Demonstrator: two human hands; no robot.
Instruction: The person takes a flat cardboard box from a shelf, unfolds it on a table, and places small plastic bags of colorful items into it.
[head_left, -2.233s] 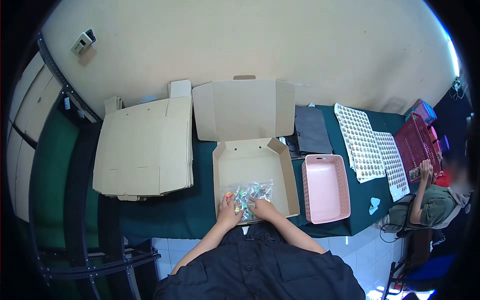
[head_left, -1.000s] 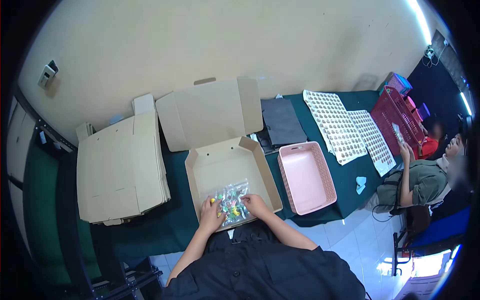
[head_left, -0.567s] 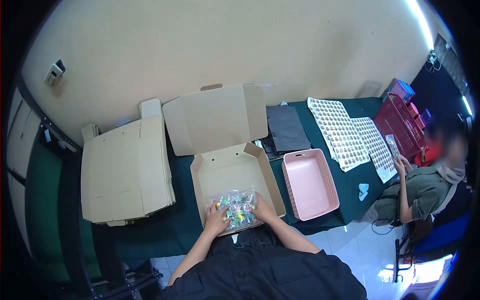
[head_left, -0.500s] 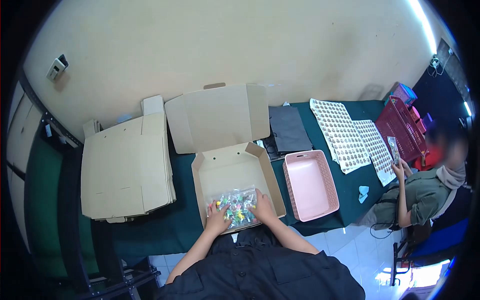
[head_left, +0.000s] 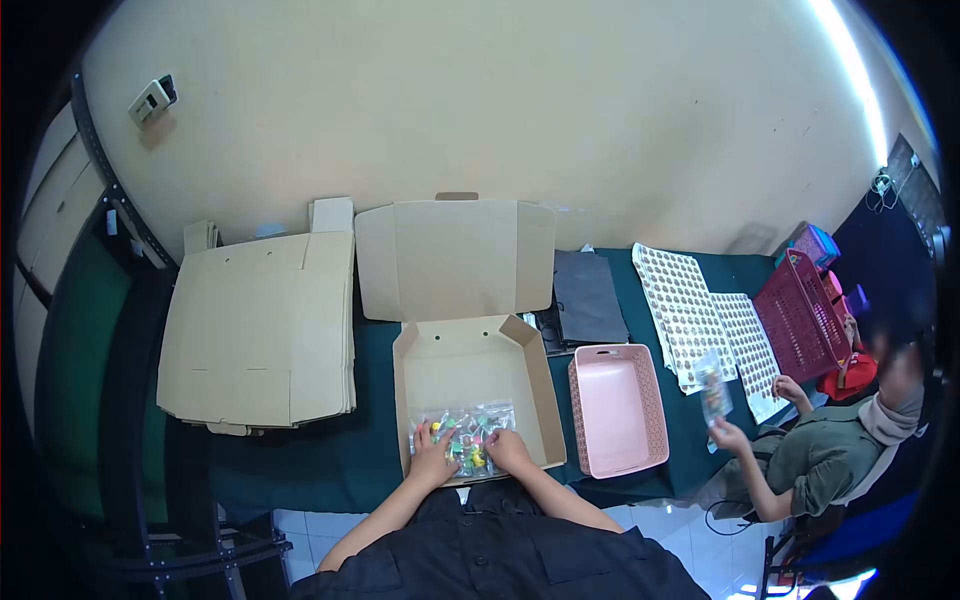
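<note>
An open cardboard box (head_left: 470,355) stands in front of me with its lid (head_left: 455,260) raised towards the wall. Clear plastic bags (head_left: 467,440) of small, brightly coloured pieces lie along its near side; what the pieces are is too small to tell. My left hand (head_left: 432,462) rests on the left part of the bags, its fingers spread. At their right part, my right hand (head_left: 512,452) has its fingers curled in on the plastic. The fingertips of that hand are partly hidden.
Flattened cardboard boxes (head_left: 262,330) are stacked at left. To the right are a pink basket (head_left: 619,410), a black folder-like stack (head_left: 590,295), printed sheets (head_left: 685,310) and a maroon basket (head_left: 800,320). A co-worker (head_left: 835,450) at far right holds a clear packet (head_left: 712,388).
My right hand has shifted inward over the bags and its fingers have curled. My left hand stays on them. The co-worker's packet has moved left and down, and my view has tilted slightly up.
</note>
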